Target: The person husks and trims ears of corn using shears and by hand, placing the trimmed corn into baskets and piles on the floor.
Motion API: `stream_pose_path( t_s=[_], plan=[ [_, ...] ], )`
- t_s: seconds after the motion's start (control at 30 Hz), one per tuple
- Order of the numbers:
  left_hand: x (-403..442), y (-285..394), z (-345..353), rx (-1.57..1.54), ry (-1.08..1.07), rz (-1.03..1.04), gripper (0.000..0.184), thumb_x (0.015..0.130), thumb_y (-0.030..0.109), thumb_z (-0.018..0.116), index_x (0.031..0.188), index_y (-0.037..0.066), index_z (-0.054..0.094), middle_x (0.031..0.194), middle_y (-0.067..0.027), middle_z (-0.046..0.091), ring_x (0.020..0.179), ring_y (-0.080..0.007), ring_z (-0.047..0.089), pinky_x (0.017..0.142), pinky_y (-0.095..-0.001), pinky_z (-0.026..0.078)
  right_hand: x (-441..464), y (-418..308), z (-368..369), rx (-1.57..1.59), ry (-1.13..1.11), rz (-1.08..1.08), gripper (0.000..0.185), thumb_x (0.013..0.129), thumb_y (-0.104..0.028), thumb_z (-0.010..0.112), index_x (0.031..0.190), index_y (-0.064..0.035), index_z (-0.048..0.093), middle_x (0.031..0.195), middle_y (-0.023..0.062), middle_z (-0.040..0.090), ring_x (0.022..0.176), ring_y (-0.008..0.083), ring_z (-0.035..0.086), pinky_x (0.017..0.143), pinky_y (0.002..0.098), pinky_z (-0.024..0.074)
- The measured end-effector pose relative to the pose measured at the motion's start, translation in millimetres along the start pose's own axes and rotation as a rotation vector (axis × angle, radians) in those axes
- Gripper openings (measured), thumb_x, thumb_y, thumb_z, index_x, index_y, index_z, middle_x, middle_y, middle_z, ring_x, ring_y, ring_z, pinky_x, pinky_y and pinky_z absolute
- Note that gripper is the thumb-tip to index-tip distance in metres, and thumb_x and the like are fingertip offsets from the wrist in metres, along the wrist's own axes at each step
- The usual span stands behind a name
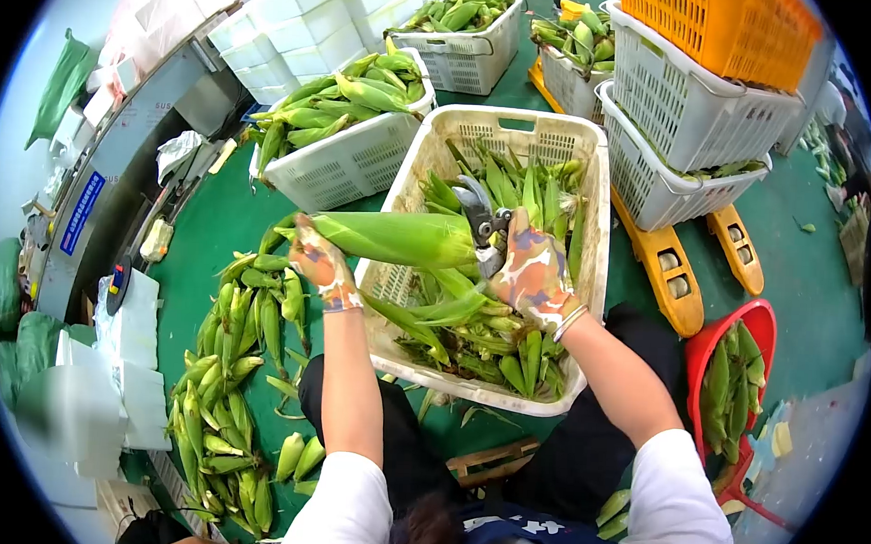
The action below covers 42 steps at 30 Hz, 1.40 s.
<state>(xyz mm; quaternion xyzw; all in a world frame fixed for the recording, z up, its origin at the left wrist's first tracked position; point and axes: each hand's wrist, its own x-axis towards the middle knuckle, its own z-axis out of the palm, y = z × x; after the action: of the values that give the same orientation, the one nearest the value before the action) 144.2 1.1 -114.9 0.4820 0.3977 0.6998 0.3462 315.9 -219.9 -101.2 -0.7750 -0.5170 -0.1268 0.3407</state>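
Observation:
Both my hands wear patterned gloves. My left hand is closed around the narrow end of a green ear of corn, held level over the white basket. In my right hand are pruning shears, gripped near the handles. Their blades are at the thick right end of the ear, by the stalk; whether they touch it I cannot tell. Cut husk leaves and stalk ends fill the basket below. My right palm hides most of the handles.
A pile of corn ears lies on the green floor at left. Behind it stands a crate heaped with corn. At right are stacked crates, a yellow pallet jack and a red dustpan with corn pieces.

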Motion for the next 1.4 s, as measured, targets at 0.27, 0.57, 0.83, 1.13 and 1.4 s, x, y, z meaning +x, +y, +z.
stream_pose_path(
  t_s=[0.27, 0.57, 0.83, 1.13, 1.4],
  plan=[
    [114.7, 32.7, -124.9, -0.357, 0.092, 0.203, 0.029, 0.089, 0.020, 0.052, 0.087, -0.008, 0.058, 0.084, -0.0112, 0.060, 0.071, -0.0157, 0.056, 0.070, -0.0264, 0.046, -0.9, 58.8, 9.0, -0.429, -0.312, -0.001, 0.069, 0.071, -0.029, 0.059, 0.121, 0.0125, 0.034, 0.123, 0.0359, 0.035, 0.115, 0.0438, 0.036, 0.097, 0.0461, 0.0303],
    [95.5, 25.8, -512.0, 0.312, 0.104, 0.288, 0.024, 0.090, 0.011, 0.046, 0.099, -0.010, 0.055, 0.075, -0.0008, 0.053, 0.059, -0.0089, 0.042, 0.068, -0.0195, 0.040, -12.5, 21.2, 51.4, -0.112, -0.407, 0.203, 0.062, 0.057, -0.033, 0.073, 0.101, 0.0027, 0.048, 0.090, 0.0213, 0.059, 0.084, 0.0363, 0.057, 0.073, 0.0403, 0.0466],
    [-88.1, -10.0, -736.3, 1.679, 0.080, -0.413, 0.027, 0.083, 0.028, 0.051, 0.081, 0.004, 0.064, 0.077, -0.0197, 0.062, 0.072, -0.0325, 0.060, 0.059, -0.0430, 0.046, -45.5, 48.9, 90.4, -0.355, -0.482, 0.136, 0.068, 0.056, -0.029, 0.074, 0.111, 0.0007, 0.049, 0.098, 0.0175, 0.059, 0.091, 0.0320, 0.056, 0.078, 0.0367, 0.0464],
    [41.3, -173.9, -746.6, 1.526, 0.274, -0.641, 0.038, 0.074, 0.030, 0.055, 0.099, 0.002, 0.055, 0.093, -0.0228, 0.060, 0.088, -0.0391, 0.057, 0.076, -0.0443, 0.046, -32.0, 77.5, 76.4, -0.263, -0.637, 0.430, 0.065, 0.059, -0.018, 0.069, 0.116, 0.0029, 0.047, 0.101, 0.0161, 0.059, 0.090, 0.0295, 0.055, 0.078, 0.0341, 0.0434],
    [84.0, -276.5, -796.5, 0.889, 1.040, -0.975, 0.056, 0.075, 0.039, 0.058, 0.102, -0.009, 0.047, 0.097, -0.0216, 0.059, 0.079, -0.0290, 0.059, 0.064, -0.0403, 0.047, -37.4, 32.0, 92.1, -0.734, -0.764, 0.586, 0.062, 0.058, -0.016, 0.067, 0.115, -0.0006, 0.047, 0.095, 0.0195, 0.060, 0.087, 0.0317, 0.057, 0.074, 0.0369, 0.0457]
  ],
)
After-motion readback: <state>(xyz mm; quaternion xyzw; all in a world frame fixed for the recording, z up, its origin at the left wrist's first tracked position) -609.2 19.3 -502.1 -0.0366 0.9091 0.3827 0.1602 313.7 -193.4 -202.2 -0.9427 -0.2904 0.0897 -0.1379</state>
